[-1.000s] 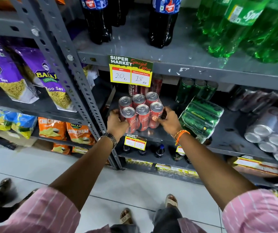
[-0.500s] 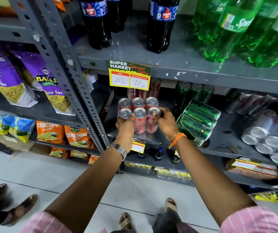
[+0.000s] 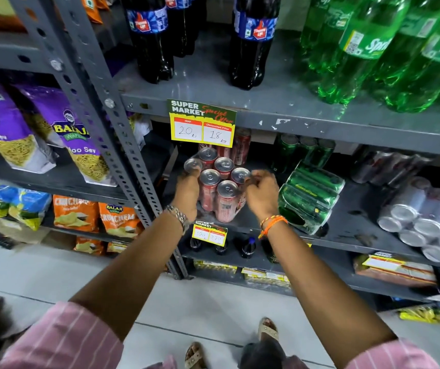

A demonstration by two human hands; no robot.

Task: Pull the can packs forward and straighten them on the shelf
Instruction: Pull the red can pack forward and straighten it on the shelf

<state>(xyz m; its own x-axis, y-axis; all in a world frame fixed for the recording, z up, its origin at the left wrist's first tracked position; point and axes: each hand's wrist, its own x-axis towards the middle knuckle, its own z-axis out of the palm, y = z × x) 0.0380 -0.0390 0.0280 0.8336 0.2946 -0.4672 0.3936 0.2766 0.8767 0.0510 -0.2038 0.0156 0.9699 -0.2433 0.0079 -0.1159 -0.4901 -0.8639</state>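
Observation:
A shrink-wrapped pack of red cola cans point(image 3: 219, 187) stands upright at the left end of the grey middle shelf point(image 3: 352, 235), turned at an angle to the shelf edge. My left hand point(image 3: 187, 193) grips its left side. My right hand point(image 3: 261, 193) has its fingers on the top rim of a can at the pack's right side. A green can pack point(image 3: 309, 195) lies on its side just right of my right hand. A silver can pack point(image 3: 426, 222) lies tipped further right. Loose red cans point(image 3: 240, 147) and green cans point(image 3: 304, 153) stand behind.
A yellow price tag point(image 3: 203, 126) hangs from the upper shelf over the red cans. Dark cola bottles point(image 3: 253, 41) and green soda bottles point(image 3: 378, 49) stand above. A perforated steel upright point(image 3: 117, 145) borders the left; snack bags point(image 3: 72, 134) fill the neighbouring rack.
The red can pack has been rotated so it sits diagonally on the shelf. My right hand shifted from its side up to the can tops; my left hand stays on the left side.

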